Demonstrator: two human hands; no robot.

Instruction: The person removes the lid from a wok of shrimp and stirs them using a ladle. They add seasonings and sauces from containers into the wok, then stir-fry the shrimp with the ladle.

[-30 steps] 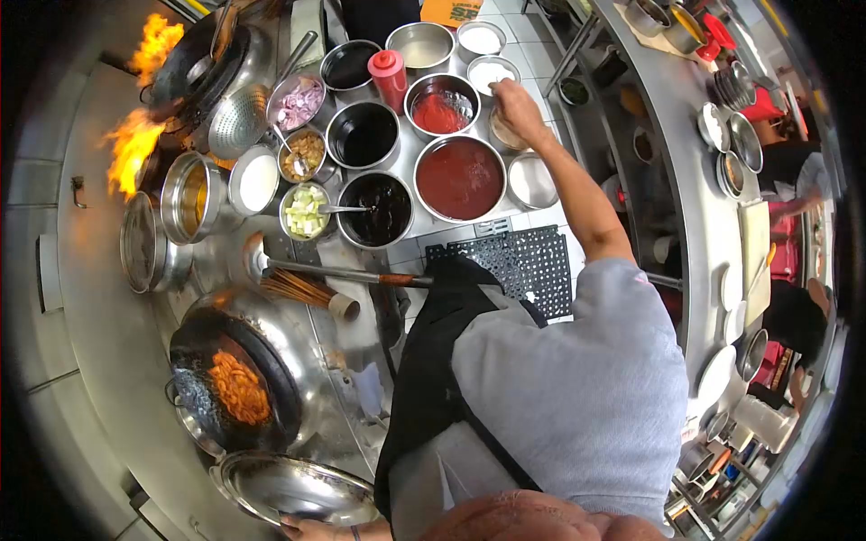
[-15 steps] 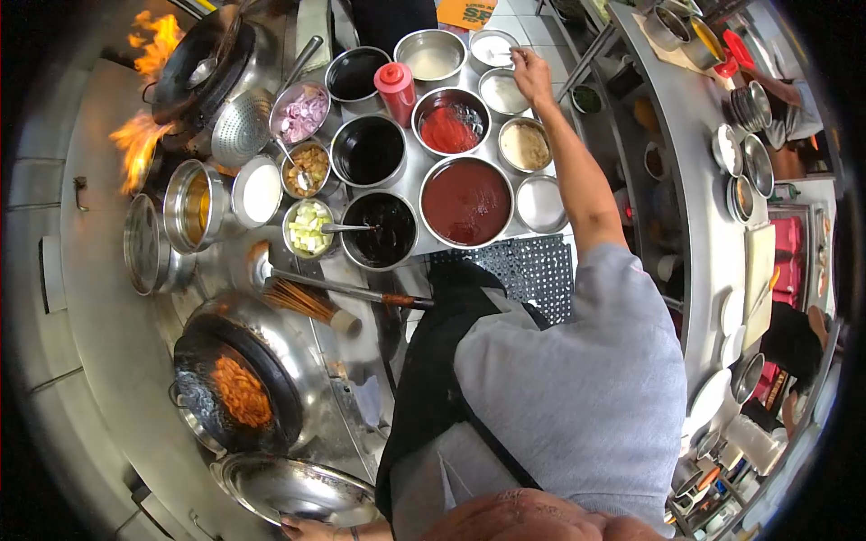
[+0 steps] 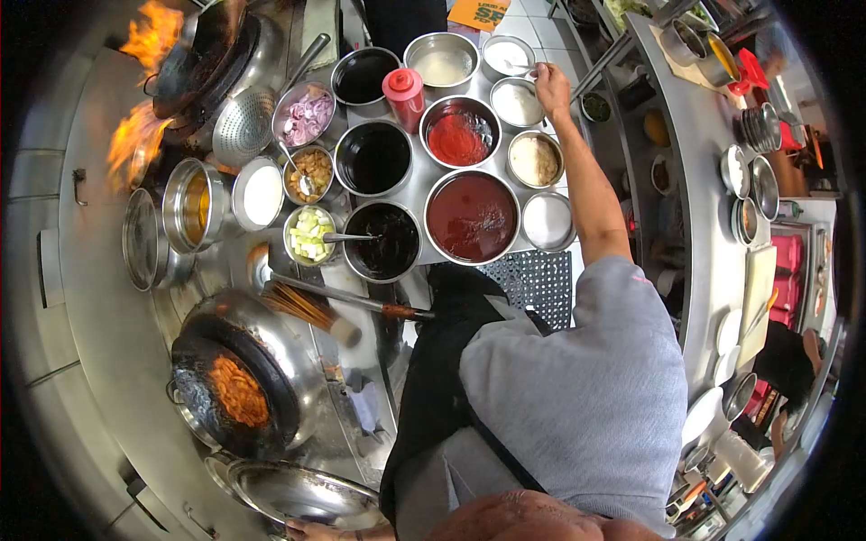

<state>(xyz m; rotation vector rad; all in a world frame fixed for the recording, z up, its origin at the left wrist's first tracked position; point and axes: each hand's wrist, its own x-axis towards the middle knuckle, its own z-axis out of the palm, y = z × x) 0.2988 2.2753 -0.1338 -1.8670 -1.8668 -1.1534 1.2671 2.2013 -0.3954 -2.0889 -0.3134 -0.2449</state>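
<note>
My right hand point(image 3: 552, 90) is closed on the handle of a small spoon point(image 3: 520, 65), whose end lies in a steel bowl of white powder point(image 3: 502, 52). Just below it are another bowl of pale contents point(image 3: 517, 102) and a bowl of beige paste point(image 3: 535, 160). At the bottom edge, my left hand point(image 3: 311, 532) is closed on the rim of a wide metal bowl point(image 3: 302, 496); part of this hand is cut off by the frame. Orange-red sauced pieces of food point(image 3: 239, 390) sit in a dark wok point(image 3: 203, 410) above that bowl.
Flames point(image 3: 149, 41) rise around a second wok point(image 3: 203, 63). Pots of dark sauce point(image 3: 373, 158) and red sauce point(image 3: 472, 216), plus a red squeeze bottle point(image 3: 404, 97), crowd the middle. A ladle point(image 3: 352, 293) and bamboo brush point(image 3: 311, 311) lie nearby. Another person works at far right.
My right hand has shifted slightly right and down with the spoon, still at the white powder bowl. The view has shifted a little. My left hand stays at the metal bowl.
</note>
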